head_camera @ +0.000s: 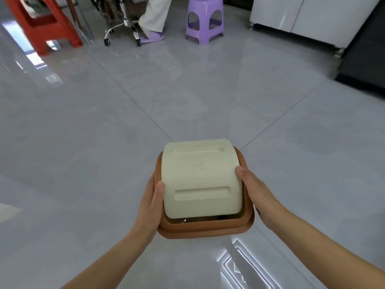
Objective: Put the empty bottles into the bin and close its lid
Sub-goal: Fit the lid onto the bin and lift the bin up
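On grey floor: one bin, one cream lid; left hand, right hand, each grip clasping bin sides.

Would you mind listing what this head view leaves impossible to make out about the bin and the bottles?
- Bottles: none visible; the cream lid covers the bin's inside, and the dark gap at its near edge shows too little.
- Brown bin: its body is hidden beneath its own rim.
- Left hand and right hand: fingers hidden behind the bin's sides.
- Seated person: cut off by the top edge.
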Demonstrator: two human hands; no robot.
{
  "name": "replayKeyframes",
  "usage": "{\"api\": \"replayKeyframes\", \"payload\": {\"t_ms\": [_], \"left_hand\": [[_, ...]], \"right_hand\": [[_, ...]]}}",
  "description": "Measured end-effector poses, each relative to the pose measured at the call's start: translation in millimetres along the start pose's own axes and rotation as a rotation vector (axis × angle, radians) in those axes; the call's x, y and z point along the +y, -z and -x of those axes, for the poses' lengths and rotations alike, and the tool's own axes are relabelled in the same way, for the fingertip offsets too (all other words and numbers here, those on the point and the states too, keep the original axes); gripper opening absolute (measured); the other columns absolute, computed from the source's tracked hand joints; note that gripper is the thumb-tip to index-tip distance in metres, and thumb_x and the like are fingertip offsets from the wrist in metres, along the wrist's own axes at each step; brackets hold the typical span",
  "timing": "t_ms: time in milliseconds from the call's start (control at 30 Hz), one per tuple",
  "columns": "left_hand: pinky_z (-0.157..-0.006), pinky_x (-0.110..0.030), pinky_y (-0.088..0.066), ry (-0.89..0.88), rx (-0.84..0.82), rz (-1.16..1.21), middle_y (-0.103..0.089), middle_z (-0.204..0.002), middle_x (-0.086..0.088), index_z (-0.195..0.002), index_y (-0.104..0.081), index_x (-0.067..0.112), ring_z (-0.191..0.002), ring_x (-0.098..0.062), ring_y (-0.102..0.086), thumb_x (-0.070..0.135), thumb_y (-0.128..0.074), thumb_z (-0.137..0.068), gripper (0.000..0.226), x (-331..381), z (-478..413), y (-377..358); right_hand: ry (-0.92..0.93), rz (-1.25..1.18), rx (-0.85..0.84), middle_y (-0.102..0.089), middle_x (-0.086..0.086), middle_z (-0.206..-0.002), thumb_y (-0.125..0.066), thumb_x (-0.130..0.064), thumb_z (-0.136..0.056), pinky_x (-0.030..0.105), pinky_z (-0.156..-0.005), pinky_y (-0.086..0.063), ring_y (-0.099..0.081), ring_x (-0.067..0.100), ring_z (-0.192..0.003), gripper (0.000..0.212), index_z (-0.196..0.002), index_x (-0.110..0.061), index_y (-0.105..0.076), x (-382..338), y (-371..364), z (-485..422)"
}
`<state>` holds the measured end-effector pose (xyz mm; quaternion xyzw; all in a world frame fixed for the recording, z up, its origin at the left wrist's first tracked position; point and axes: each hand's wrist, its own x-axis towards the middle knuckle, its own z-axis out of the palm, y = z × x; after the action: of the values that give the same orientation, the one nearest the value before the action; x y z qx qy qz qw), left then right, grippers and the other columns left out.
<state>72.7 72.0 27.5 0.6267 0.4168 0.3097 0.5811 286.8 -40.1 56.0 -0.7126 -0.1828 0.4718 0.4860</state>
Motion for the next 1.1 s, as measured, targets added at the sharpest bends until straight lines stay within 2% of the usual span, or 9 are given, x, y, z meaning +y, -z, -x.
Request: {"api": "replayKeyframes", "payload": {"t_ms": [67,167,267,367,533,633,833,1000,1100], "left_hand": [[-0.102,-0.023,-0.040,0.005,-0.080,-0.026,-0.054,-0.131,0.023,-0.136,-0.044,0.034,-0.118,0.010,-0.050,0.065,-0.036,-0.081,0.064,5,-8,-25],[-0.093,-0.005,-0.037,-0.028,-0.267,-0.047,-0.056,-0.120,0.037,-0.130,-0.045,0.038,-0.115,0.018,-0.047,0.053,-0.032,-0.093,0.042,18,-15,-81],[-0.087,0.002,-0.033,-0.074,-0.483,-0.057,-0.052,-0.120,0.044,-0.132,-0.042,0.038,-0.115,0.020,-0.045,0.044,-0.030,-0.093,0.041,29,-15,-148],[-0.095,-0.010,-0.038,-0.064,-0.653,-0.054,-0.054,-0.125,0.035,-0.135,-0.040,0.040,-0.116,0.017,-0.046,0.055,-0.032,-0.089,0.049,30,-5,-221],[-0.114,-0.039,-0.029,-0.112,-0.825,-0.082,-0.038,-0.148,0.017,-0.144,-0.026,0.041,-0.135,0.001,-0.035,0.067,-0.034,-0.084,0.066,30,30,-321],[-0.118,-0.044,-0.019,-0.150,-0.893,-0.110,-0.024,-0.156,0.019,-0.146,-0.015,0.044,-0.143,-0.002,-0.021,0.065,-0.034,-0.087,0.065,35,39,-355],[-0.119,-0.044,-0.015,-0.132,-0.933,-0.143,-0.020,-0.157,0.017,-0.146,-0.014,0.046,-0.144,-0.003,-0.015,0.069,-0.032,-0.085,0.067,36,37,-369],[-0.113,-0.026,-0.028,-0.184,-1.010,-0.155,-0.040,-0.148,0.016,-0.147,-0.023,0.033,-0.134,0.005,-0.035,0.052,-0.031,-0.092,0.058,56,32,-366],[-0.110,-0.023,-0.033,-0.146,-1.038,-0.162,-0.046,-0.143,0.017,-0.145,-0.028,0.034,-0.129,0.006,-0.041,0.049,-0.028,-0.095,0.051,62,37,-361]], "right_hand": [[-0.017,-0.046,0.060,-0.061,-0.013,-0.123,-0.044,-0.064,-0.081,0.029,-0.091,-0.042,-0.057,0.009,-0.111,0.054,-0.128,-0.040,-0.051,7,27,12],[-0.046,-0.133,0.196,-0.064,-0.014,-0.121,-0.049,-0.072,-0.069,0.030,-0.092,-0.044,-0.058,0.008,-0.112,0.065,-0.125,-0.040,-0.054,21,79,38],[-0.080,-0.245,0.387,-0.067,-0.013,-0.115,-0.051,-0.073,-0.069,0.026,-0.084,-0.046,-0.061,0.007,-0.106,0.061,-0.119,-0.038,-0.059,39,128,69],[-0.114,-0.315,0.650,-0.069,-0.010,-0.104,-0.046,-0.063,-0.081,0.031,-0.084,-0.047,-0.064,0.012,-0.099,0.041,-0.106,-0.036,-0.064,64,179,98],[-0.175,-0.484,0.986,-0.067,-0.003,-0.101,-0.051,-0.059,-0.081,0.038,-0.093,-0.047,-0.062,0.022,-0.100,0.044,-0.107,-0.025,-0.065,97,248,139],[-0.162,-0.513,1.052,-0.067,0.000,-0.103,-0.050,-0.057,-0.083,0.035,-0.086,-0.047,-0.063,0.021,-0.098,0.044,-0.107,-0.024,-0.065,107,268,155],[-0.177,-0.494,1.068,-0.067,0.001,-0.107,-0.046,-0.060,-0.083,0.038,-0.089,-0.048,-0.063,0.023,-0.100,0.051,-0.114,-0.023,-0.064,112,279,157],[-0.129,-0.482,1.051,-0.065,0.000,-0.106,-0.042,-0.056,-0.087,0.034,-0.086,-0.044,-0.060,0.022,-0.101,0.037,-0.104,-0.029,-0.061,104,273,159],[-0.156,-0.401,1.051,-0.058,0.002,-0.128,-0.041,-0.060,-0.085,0.038,-0.100,-0.041,-0.053,0.024,-0.119,0.059,-0.127,-0.020,-0.053,94,268,164]]}}
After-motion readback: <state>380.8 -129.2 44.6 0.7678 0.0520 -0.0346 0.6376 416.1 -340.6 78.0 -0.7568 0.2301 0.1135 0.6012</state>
